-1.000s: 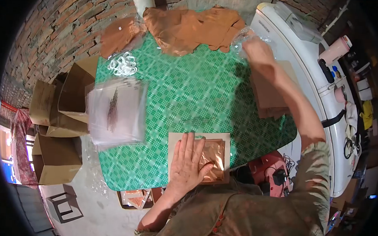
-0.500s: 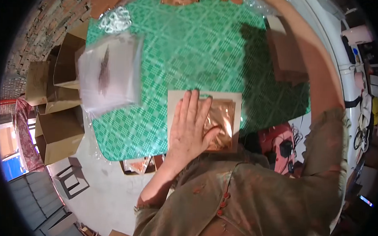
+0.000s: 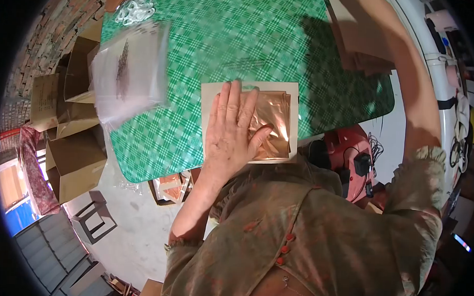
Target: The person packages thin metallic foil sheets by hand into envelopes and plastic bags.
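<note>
The left hand (image 3: 227,132) lies flat, gripping nothing, apparently to steady foil (image 3: 276,112) and card (image 3: 208,95) beneath it; the right hand, out of frame, cannot be read.

Passage across tablecloth (image 3: 209,48) between plastic bags (image 3: 138,74) and brown sheets (image 3: 355,40); left hand (image 3: 230,129) blocks near edge, right arm (image 3: 415,65) overhangs sheets.

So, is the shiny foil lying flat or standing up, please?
Flat: the shiny foil lies on the pale card, the left hand partly over it.
</note>
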Demonstrator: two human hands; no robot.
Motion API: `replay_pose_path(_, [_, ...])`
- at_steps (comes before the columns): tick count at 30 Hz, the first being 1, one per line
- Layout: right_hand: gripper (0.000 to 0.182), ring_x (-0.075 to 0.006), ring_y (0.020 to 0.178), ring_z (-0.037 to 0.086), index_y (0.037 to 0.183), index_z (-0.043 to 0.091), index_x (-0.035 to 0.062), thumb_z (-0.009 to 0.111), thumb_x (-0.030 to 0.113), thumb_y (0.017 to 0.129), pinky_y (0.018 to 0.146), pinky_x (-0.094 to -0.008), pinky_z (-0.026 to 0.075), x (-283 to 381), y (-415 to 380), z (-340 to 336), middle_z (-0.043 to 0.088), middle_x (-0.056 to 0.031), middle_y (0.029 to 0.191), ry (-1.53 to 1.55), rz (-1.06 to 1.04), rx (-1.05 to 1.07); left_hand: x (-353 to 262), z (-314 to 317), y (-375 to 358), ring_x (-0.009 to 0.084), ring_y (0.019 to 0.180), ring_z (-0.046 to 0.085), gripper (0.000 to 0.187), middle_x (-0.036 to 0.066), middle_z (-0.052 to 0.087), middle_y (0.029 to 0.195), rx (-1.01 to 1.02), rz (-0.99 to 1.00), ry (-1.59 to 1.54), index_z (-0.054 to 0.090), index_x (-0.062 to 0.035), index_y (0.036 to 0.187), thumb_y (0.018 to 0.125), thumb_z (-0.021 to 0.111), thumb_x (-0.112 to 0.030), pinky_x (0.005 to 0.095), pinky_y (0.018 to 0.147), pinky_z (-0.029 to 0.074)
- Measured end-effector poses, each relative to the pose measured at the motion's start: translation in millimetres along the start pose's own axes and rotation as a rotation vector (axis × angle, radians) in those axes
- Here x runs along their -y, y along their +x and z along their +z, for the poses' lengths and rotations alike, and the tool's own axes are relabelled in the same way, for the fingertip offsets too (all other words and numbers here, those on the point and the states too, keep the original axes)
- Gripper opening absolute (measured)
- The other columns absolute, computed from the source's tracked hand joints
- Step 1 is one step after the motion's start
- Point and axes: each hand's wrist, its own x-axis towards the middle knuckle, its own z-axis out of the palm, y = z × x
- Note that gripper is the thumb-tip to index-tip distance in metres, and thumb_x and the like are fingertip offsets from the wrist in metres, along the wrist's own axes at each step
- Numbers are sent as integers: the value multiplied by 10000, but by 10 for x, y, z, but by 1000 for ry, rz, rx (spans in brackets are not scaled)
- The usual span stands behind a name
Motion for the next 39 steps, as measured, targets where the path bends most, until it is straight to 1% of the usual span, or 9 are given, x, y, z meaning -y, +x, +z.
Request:
replay_pose_path(1, [258,-381,855,748,862,710,15,711,260,944,766,-496,569,446,-227,-266,751,-204,896,177,45,3,-6,-4,-7,453,1604,297,823,258,333,1722,1,-5,8,420,-116,1671,1016,644,-561,568,1294,282])
replay_pose_path(3, [209,-361,870,767,1045,778,64,747,233,927,774,-448,603,867,-740,-587,766,-216,1028,-514,-82,314,-7,-12,-1,451,1604,296,814,262,336,1718,-6,-12,26,422,-100,1667,1024,644,-548,566,1296,277])
replay_pose_path(5, [248,-298,1005,756,1148,757,108,797,127,904,902,-442,619,1059,-1515,-640,776,-64,1099,13,-23,184,-7,0,2,453,1602,294,799,268,332,1717,-29,-34,45,417,-80,1664,1040,636,-529,567,1297,271])
replay_pose_path(7, [297,-272,904,785,1144,713,80,782,-57,890,768,-356,623,1389,-2057,-746,793,-75,1049,175,-100,139,-9,31,-9,456,1601,291,790,274,323,1719,-74,-64,57,406,-62,1664,1054,627,-513,568,1297,265])
replay_pose_path(9, [285,-281,854,765,1063,704,58,859,-11,835,680,-382,606,1602,-2425,-809,781,-93,1032,310,13,150,-17,72,-37,459,1601,288,785,281,310,1723,-124,-93,60,389,-48,1668,1067,617,-499,570,1297,257])
replay_pose_path(14, [323,-300,826,746,1086,678,32,847,-59,826,666,-405,595,1834,-2986,-707,763,-131,995,411,105,109,-109,-4,-39,470,1612,251,794,277,291,1731,-129,-172,57,371,-60,1674,1053,646,-472,631,1299,178])
replay_pose_path(19, [327,-288,780,710,1069,672,47,849,-45,810,640,-402,579,1876,-3174,-591,716,-98,957,398,45,104,-45,-169,-48,442,1634,225,727,228,287,1755,-99,-123,83,418,-98,1667,1068,632,-450,611,1320,147])
replay_pose_path(26, [303,-269,750,669,1058,673,30,807,-41,796,613,-380,552,2015,-3365,-384,674,-88,904,368,-17,122,128,-98,100,389,1598,345,706,185,386,1719,1,65,21,483,-91,1628,1040,680,-428,584,1303,246])
replay_pose_path(39, [152,-303,765,647,912,600,64,727,-16,894,634,-423,542,2069,-2850,-233,575,-101,806,316,271,169,106,-36,112,389,1574,387,716,179,433,1693,-14,61,42,485,-93,1628,1044,649,-473,590,1291,260])
